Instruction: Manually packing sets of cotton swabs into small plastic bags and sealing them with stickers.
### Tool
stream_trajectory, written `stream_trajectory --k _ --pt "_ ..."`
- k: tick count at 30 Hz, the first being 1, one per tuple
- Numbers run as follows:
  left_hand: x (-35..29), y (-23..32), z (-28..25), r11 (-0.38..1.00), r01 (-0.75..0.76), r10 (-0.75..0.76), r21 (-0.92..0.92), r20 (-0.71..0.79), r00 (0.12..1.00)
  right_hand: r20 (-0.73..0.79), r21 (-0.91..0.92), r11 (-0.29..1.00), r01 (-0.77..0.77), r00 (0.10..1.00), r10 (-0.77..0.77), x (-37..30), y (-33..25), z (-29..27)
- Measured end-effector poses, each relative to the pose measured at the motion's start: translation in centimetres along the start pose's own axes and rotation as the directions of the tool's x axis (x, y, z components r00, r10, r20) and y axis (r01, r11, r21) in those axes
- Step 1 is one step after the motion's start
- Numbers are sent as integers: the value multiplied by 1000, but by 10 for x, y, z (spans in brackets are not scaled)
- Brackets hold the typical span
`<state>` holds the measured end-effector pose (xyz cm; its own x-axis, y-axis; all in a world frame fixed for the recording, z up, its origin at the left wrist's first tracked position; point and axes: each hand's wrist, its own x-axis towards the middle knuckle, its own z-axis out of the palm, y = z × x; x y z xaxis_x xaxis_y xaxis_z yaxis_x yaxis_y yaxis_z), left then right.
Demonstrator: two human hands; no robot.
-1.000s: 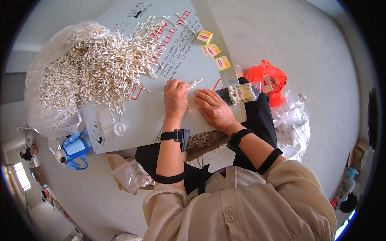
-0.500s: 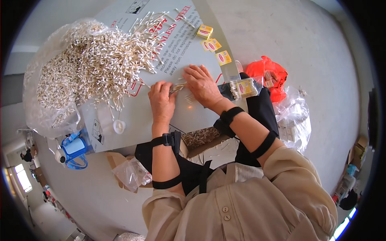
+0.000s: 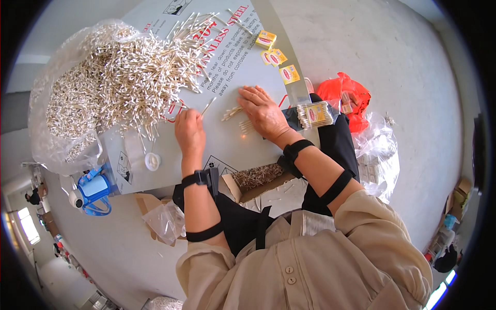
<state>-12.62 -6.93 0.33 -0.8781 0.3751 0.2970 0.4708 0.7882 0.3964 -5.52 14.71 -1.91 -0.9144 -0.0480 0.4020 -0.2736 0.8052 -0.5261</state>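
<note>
My left hand (image 3: 190, 132) is closed, with a single cotton swab (image 3: 208, 106) slanting up from its fingertips near the edge of the big swab heap (image 3: 129, 77). Further right, my right hand (image 3: 263, 113) is curled low over the sheet-covered table (image 3: 227, 147). A small bunch of cotton swabs (image 3: 233, 112) juts out from under its fingers, and another short row of swabs (image 3: 246, 126) shows beside the palm. What its fingertips grip is partly hidden. Just right of that wrist lies a clear pack of swabs with a yellow label (image 3: 314, 113).
Several yellow cards (image 3: 290, 74) lie along the table's right edge. A clear bag (image 3: 39, 113) wraps the heap; a small round white container (image 3: 152, 161) and a blue jug (image 3: 94, 190) are nearby. An open carton (image 3: 258, 178) sits below the table. Red bags (image 3: 343, 98) lie at right.
My left hand has moved left, away from the right hand and the bunch, and a single swab now shows at its fingertips. The right hand has barely moved.
</note>
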Motion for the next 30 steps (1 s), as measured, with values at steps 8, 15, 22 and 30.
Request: stream_trajectory --k 8,15,22,30 --pt "36 52 17 978 -121 166 -171 277 946 -182 421 886 -197 938 295 -2 -6 -8" --pt "-12 91 37 986 -128 99 102 254 962 -181 518 817 -254 901 395 1 3 -9" --pt "12 81 47 967 -86 37 238 204 978 -201 541 802 -252 888 414 3 -1 -9" --pt "-6 98 30 962 -122 19 244 384 923 -178 654 702 -282 845 505 3 4 -13"
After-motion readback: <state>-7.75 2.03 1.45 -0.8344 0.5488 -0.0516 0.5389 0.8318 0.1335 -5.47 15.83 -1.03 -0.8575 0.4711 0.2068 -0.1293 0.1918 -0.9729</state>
